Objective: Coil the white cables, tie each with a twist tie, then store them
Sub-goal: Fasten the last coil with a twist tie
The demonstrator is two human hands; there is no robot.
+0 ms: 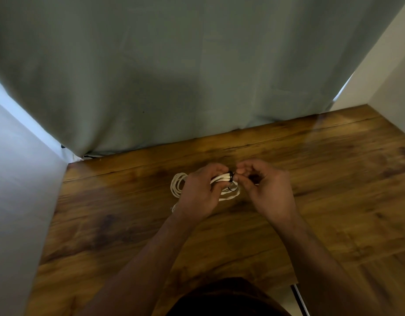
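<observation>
The left hand [198, 192] is curled round a bundle of white cable [222, 179], holding the coil gathered just above the wooden table [333, 167]. Some loops of the coil stick out past the left hand's far side, and a few more hang below the fingers, between the 2 hands. The right hand [265, 185] is drawn in narrow, its fingertips pinching a dark twist tie [230, 175] that already sits round the bundle right at the gap between the hands.

The main risk, as I judge it, is the tie coming undone: if the right hand lets go before enough turns are made, the stiff cable will likely spring the loops apart. The loops beyond the left hand look loose, so a slack grip could let them slide out of the bundle. How many twists are on the tie cannot be told. A grey curtain [174, 65] hangs beyond both hands.
</observation>
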